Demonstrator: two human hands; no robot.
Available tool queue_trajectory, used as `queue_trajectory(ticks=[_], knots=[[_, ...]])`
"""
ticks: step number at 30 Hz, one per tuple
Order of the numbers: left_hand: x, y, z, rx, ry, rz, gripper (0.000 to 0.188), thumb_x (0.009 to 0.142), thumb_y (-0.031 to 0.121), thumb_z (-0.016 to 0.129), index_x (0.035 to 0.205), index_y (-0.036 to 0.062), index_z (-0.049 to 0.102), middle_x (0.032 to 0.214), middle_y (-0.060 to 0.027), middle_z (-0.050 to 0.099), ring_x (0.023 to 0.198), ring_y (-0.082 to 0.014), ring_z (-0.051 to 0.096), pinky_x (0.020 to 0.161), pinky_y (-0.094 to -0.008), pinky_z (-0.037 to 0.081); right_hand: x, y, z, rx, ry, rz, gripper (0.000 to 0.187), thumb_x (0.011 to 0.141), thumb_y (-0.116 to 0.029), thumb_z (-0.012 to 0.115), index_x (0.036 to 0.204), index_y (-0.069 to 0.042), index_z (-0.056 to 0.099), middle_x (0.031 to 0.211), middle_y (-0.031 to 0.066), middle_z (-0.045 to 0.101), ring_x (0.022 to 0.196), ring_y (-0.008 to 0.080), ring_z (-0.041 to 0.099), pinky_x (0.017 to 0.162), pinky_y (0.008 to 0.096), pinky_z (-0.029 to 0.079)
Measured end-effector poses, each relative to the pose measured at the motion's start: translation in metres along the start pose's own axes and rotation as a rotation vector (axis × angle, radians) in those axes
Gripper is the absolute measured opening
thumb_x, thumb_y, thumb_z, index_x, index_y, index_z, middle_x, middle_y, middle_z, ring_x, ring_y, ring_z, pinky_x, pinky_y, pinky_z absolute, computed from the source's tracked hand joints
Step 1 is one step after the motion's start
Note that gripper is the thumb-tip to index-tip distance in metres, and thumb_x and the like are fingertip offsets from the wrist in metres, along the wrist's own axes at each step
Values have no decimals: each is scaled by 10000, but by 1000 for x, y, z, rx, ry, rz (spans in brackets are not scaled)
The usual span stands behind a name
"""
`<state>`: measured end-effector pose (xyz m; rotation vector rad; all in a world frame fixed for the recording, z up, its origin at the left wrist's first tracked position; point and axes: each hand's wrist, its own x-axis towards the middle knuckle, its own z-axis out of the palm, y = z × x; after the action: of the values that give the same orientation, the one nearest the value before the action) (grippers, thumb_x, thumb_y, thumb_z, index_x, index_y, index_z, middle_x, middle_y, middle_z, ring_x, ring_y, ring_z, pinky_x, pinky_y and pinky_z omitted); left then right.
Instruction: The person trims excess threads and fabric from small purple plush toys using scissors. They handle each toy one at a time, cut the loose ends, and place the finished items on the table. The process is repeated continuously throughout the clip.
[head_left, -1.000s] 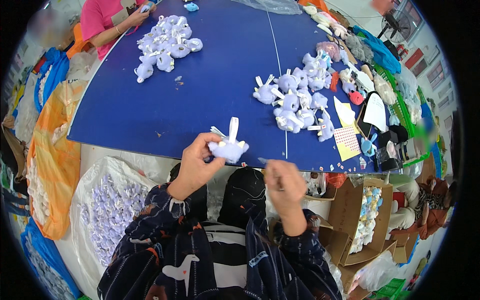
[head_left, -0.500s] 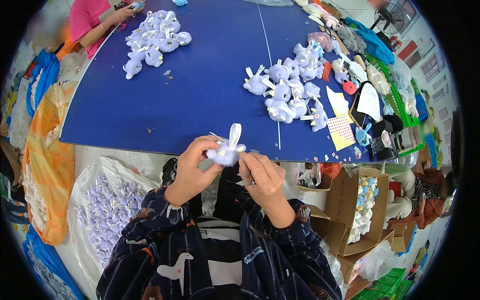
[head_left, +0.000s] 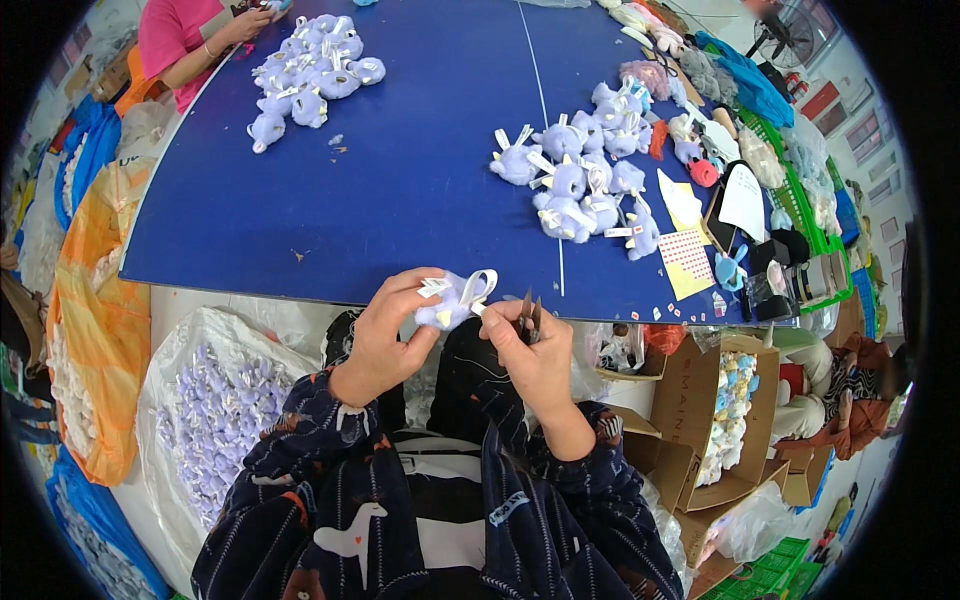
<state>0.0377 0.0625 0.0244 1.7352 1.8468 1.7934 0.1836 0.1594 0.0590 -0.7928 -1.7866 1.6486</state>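
In front of the table's near edge, my left hand (head_left: pixel 385 335) pinches a small lilac plush toy (head_left: pixel 452 304) between thumb and fingers. A white ribbon loop (head_left: pixel 484 287) and a white tag (head_left: pixel 433 287) stick out of the toy. My right hand (head_left: pixel 535 355) is closed beside it, thumb and forefinger touching the lower end of the ribbon or tag. Small metal thread snips (head_left: pixel 530 316) sit in that hand, their two pointed blades up and apart, away from the toy. The hand hides their lower part.
On the blue table (head_left: pixel 400 220) lie two groups of lilac toys, one far left (head_left: pixel 310 75), one right (head_left: pixel 590 180). Sticker sheets (head_left: pixel 685 262) lie farther right. A white sack of lilac pieces (head_left: pixel 215 420) and a cardboard box (head_left: pixel 690 430) stand below. A co-worker (head_left: pixel 180 50) works far left.
The toy has turned in my left hand, its ribbon loop now leaning right. My right hand has rotated, so the snips' blades now point up instead of toward me.
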Motion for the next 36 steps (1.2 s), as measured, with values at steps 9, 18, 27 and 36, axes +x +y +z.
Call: queue_trajectory(ticks=[9, 18, 27, 36], knots=[[4, -4, 1, 150, 4, 262, 427, 626, -101, 635, 1009, 22, 493, 1097, -147, 532, 974, -345, 551, 809, -387, 474, 5, 4, 1, 403, -86, 290, 211, 822, -200, 613, 823, 11, 605, 653, 12, 535, 445, 31, 383, 408, 193, 338], [-9, -6, 11, -255, 6, -71, 374, 673, -121, 585, 1007, 7, 472, 1133, -160, 490, 1033, -280, 531, 852, -357, 466, 7, -4, -2, 630, -81, 362, 292, 872, -201, 558, 1070, 15, 553, 702, 22, 560, 464, 18, 366, 416, 188, 332], [-13, -3, 9, -684, -12, -317, 334, 747, -119, 545, 1038, 9, 440, 1148, -119, 439, 1063, -194, 492, 891, -311, 435, 0, 9, 7, -384, -105, -514, 478, 725, -30, 685, 1177, -30, 529, 802, 157, 638, 670, 160, 648, 582, 267, 501], [-17, 0, 15, -535, -15, -486, 359, 744, -51, 614, 1032, 64, 433, 1099, -68, 466, 987, -169, 509, 833, -298, 446, -2, 23, -22, -113, -8, -206, 353, 800, -188, 639, 1100, -19, 562, 955, 125, 628, 749, 161, 592, 686, 270, 478]])
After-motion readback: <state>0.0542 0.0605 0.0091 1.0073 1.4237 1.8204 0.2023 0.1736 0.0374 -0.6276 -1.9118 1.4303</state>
